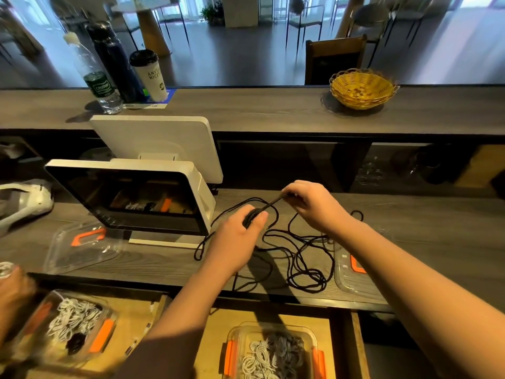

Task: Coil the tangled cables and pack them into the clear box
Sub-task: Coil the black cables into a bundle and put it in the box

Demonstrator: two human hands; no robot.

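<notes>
Both forearms reached forward from the bottom edge, bare from the wrist up, the left one coming out of a dark short sleeve. The left hand (240, 231) sat at the centre, knuckles up, its fingers curled round a small black coil of cable (252, 214), the thumb pressed along the coil's right side. The right hand (311, 203) hovered at about two o'clock from the left, a little higher and just beside it, wrist bent, back of the hand showing. Its thumb and fingertips pinched a strand of the same cable, pulled taut between the two hands. The right forearm ran off toward five o'clock.
</notes>
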